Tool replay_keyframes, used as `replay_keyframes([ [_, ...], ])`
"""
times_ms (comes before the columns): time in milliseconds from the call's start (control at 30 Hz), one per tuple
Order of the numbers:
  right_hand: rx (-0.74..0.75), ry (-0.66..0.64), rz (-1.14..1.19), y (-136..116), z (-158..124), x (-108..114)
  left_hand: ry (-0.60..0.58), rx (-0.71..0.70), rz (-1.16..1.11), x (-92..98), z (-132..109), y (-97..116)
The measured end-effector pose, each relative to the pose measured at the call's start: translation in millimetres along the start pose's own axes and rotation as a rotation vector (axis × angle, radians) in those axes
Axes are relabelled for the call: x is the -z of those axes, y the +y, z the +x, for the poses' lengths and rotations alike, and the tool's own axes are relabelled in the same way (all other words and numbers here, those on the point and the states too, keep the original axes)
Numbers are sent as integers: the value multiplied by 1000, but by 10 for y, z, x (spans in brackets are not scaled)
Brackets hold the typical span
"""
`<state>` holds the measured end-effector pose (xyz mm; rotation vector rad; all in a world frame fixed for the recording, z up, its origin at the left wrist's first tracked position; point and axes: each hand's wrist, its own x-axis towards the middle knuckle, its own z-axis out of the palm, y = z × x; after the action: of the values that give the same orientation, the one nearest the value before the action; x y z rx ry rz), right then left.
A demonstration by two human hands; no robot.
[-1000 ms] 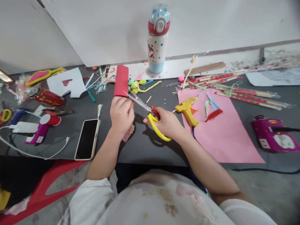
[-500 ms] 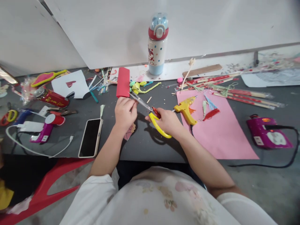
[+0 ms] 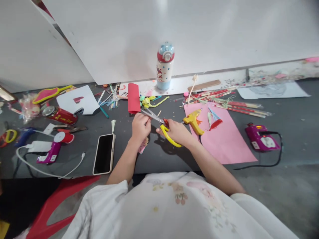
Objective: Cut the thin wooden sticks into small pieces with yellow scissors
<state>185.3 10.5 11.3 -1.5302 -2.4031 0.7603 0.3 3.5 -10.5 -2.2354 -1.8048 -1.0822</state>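
My left hand (image 3: 141, 127) has its fingers closed on the lower edge of a folded piece of red paper (image 3: 134, 98), which stands up beyond the fingertips. In my right hand (image 3: 178, 132) is a pair of scissors (image 3: 171, 136) with a yellow and red handle, fingers wrapped around it. The blades point left, and their tips are at the paper's lower right edge; whether they touch it I cannot tell. Partly hidden under my left wrist lies a small pink patterned piece (image 3: 142, 146). Yellow-green clay-like strands (image 3: 151, 102) rest just beyond the blades.
Right of my hands, a yellow glue gun (image 3: 193, 121) lies on pink paper (image 3: 224, 146) beside small tassels (image 3: 215, 124). A bottle (image 3: 164, 68) stands at the back. To the left are a phone (image 3: 104, 154), a red can (image 3: 59, 115) and a thread spool (image 3: 64, 137).
The camera view has tilted and shifted, so the whole table sits lower in the picture. Both hands keep their hold on the red paper and scissors, with little visible movement between them.
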Motion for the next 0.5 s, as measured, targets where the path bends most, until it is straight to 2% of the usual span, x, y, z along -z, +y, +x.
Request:
replay_keyframes([
  [233, -65, -28, 45, -19, -41, 81, -20, -9, -87, 18, -2, -3],
  [500, -33, -78, 212, 7, -61, 140, -30, -1, -126, 48, 32, -23],
])
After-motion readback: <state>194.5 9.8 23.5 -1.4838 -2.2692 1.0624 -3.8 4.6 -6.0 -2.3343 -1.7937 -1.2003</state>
